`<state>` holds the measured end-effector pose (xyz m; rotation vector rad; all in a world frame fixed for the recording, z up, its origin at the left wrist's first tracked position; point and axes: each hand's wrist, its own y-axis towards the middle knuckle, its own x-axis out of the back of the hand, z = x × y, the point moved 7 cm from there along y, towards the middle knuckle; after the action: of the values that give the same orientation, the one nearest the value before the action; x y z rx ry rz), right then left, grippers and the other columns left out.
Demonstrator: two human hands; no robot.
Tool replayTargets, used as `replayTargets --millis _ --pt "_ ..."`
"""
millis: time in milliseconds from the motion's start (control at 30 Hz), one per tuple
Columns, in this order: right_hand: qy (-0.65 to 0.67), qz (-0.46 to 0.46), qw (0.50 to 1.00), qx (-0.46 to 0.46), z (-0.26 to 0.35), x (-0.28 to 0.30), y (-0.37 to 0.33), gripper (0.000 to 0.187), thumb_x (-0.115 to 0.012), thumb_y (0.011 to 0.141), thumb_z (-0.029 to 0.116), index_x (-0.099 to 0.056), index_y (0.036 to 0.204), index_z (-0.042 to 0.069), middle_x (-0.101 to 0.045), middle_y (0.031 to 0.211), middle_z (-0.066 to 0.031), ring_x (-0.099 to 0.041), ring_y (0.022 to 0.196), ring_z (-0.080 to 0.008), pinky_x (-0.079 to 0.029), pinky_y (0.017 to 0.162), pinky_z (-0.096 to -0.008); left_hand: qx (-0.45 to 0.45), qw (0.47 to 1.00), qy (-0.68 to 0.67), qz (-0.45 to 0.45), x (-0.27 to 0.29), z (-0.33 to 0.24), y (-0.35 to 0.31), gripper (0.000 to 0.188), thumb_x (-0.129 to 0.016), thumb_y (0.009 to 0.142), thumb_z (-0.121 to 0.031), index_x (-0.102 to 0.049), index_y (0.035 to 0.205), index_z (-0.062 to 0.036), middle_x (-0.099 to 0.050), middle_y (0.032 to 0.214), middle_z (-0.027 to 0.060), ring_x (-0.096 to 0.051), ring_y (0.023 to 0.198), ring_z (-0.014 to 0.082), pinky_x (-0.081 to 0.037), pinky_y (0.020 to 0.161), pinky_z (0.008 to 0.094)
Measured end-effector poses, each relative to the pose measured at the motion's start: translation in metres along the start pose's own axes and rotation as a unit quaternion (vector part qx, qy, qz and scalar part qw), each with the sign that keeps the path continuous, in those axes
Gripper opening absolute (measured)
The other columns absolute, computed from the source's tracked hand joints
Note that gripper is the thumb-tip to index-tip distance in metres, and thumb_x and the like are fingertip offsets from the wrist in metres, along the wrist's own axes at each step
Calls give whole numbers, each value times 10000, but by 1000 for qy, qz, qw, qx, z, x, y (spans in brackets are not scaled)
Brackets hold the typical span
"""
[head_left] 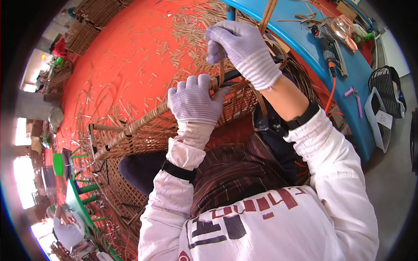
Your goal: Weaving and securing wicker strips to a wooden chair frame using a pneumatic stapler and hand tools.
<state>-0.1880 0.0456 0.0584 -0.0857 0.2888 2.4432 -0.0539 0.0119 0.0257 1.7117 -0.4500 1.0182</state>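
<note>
My gloved left hand [195, 99] is wrapped over the wicker-bound rim of a woven wicker frame [150, 116], its thumb toward the right. My gloved right hand [241, 45], slightly farther off and raised above the frame, is closed with its fingers curled in. From the rim beside my left hand, a flat brown wicker strip [221, 73] runs up into the right-hand fingers. A dark bare bar [233, 75] shows just right of the wrapped part. The open lattice of the frame hangs below the rim, in front of my lap.
On the right, a blue table [300, 32] carries a corded power tool [325, 48], pink-handled scissors [356, 99] and wicker offcuts. A grey plastic bin [377, 117] adjoins its edge. Cut scraps litter the red floor [117, 65]. Woven pieces [93, 17] are stacked far left; another person [67, 230] is lower left.
</note>
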Motion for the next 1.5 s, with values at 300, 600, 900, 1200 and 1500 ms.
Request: replayTargets --millis 300,600,900,1200,1500 --pt "-117 -2 993 -2 -26 2 36 239 -579 948 170 -660 906 -52 -695 732 -133 -690 615 -192 -579 573 -311 15 1000 -3 18 -8 1 -2 367 -765 717 -428 -575 830 -135 -560 747 39 -558 696 254 -380 659 410" --pt "-79 7 997 -9 -37 24 33 256 -584 959 214 -665 979 -29 -701 796 -124 -699 681 -198 -588 653 -316 -16 998 -63 7 1 5 -3 343 -787 717 -281 -639 987 -130 -622 787 9 -606 719 235 -402 685 383" --pt "43 7 999 4 -8 22 11 199 -516 956 124 -581 827 -12 -640 677 -86 -621 554 -152 -521 529 -271 -28 999 -18 40 -9 8 3 327 -801 713 -298 -640 955 -145 -628 780 14 -625 739 229 -421 686 376" --pt "49 -9 996 70 7 36 -21 217 -527 969 143 -605 845 -19 -645 679 -73 -621 544 -128 -516 510 -256 -30 999 -40 7 -4 3 3 292 -805 721 -340 -642 859 -142 -598 697 -7 -584 617 203 -387 603 357" --pt "-266 146 925 227 -6 50 -45 222 -621 929 159 -680 1115 52 -715 1045 -57 -679 997 -179 -537 904 -302 -32 998 -53 7 -4 2 5 269 -751 759 -356 -572 787 -156 -568 684 22 -587 653 245 -395 602 396"
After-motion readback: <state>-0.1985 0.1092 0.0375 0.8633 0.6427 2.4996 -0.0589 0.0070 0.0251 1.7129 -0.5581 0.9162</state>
